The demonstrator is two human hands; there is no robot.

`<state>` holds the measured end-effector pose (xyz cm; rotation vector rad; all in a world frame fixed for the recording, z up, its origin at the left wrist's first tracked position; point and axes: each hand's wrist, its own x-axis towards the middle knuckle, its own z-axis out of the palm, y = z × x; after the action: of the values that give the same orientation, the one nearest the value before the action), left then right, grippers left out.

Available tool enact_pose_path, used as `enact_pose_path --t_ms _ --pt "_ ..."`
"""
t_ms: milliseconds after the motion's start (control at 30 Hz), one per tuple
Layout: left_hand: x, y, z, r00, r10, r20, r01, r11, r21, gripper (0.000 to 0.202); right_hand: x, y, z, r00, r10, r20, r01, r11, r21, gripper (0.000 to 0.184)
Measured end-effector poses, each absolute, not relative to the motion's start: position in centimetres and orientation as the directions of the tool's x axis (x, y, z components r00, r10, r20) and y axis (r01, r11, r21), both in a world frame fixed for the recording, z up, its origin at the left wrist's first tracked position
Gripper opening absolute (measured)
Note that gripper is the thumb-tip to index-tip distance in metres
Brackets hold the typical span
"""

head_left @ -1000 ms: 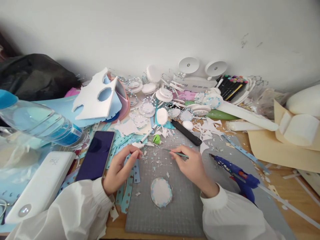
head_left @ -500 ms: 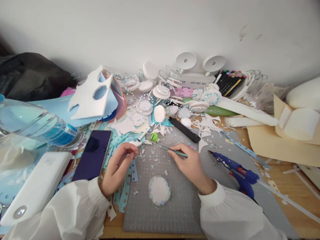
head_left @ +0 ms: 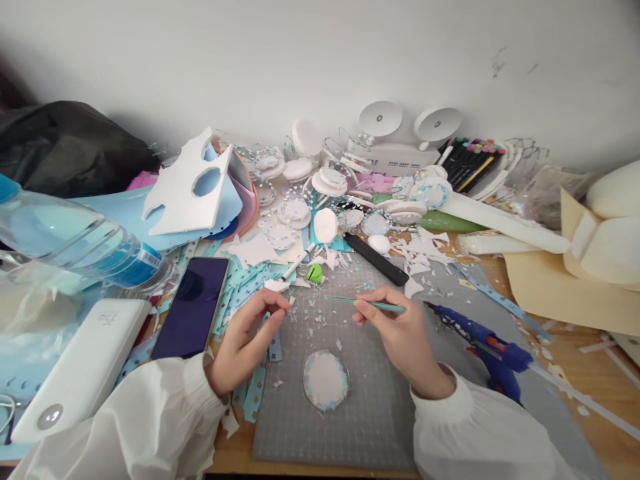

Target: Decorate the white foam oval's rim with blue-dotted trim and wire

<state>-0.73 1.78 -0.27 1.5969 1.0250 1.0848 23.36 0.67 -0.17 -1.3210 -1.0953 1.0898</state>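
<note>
Disc (head_left: 326, 380) – on mat (head_left: 285, 433) | phone (head_left: 193, 307) – left of disc | glue gun (head_left: 470, 327) right

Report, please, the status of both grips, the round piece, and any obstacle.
Right grip closed on thin teal tool. Left grip loosely curled, contents unclear. Round piece on gray mat, untouched. Small scraps between grips.

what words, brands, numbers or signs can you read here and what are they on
White power bank: faint mark at its far end, perhaps "35" plus an unclear letter.
Round display on it: lit digits, too blurred to quote surely.
Bottle label: print too small to read.
White box by the wall: dark printing, too small to read.
</note>
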Motion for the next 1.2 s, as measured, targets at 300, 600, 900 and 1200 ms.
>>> enact_pose_path --t_ms 300,600,900,1200 --pt "0.2 1.5 0.4 0.436 0.893 0.111 0.051 -0.148 0.988 0.023 21.8 -1.2 0.0 -0.025 0.997 -0.076 -0.233 -0.08 -0.969 0.017" --pt "0.3 1.2 0.4 0.421 0.903 0.083 0.014 -0.098 0.995 0.014 21.3 -2.3 0.8 -0.063 0.955 0.29 -0.001 0.291 -0.957 0.01" --pt "0.4 1.5 0.6 0.404 0.914 -0.041 -0.086 0.083 0.993 0.023 21.7 -2.4 0.4 -0.143 0.841 0.522 0.221 0.541 -0.811 0.025" --pt "0.3 1.5 0.6 0.419 0.897 -0.14 -0.139 0.216 0.966 0.019 21.7 -2.3 0.6 -0.171 0.787 0.593 0.255 0.617 -0.745 0.024"
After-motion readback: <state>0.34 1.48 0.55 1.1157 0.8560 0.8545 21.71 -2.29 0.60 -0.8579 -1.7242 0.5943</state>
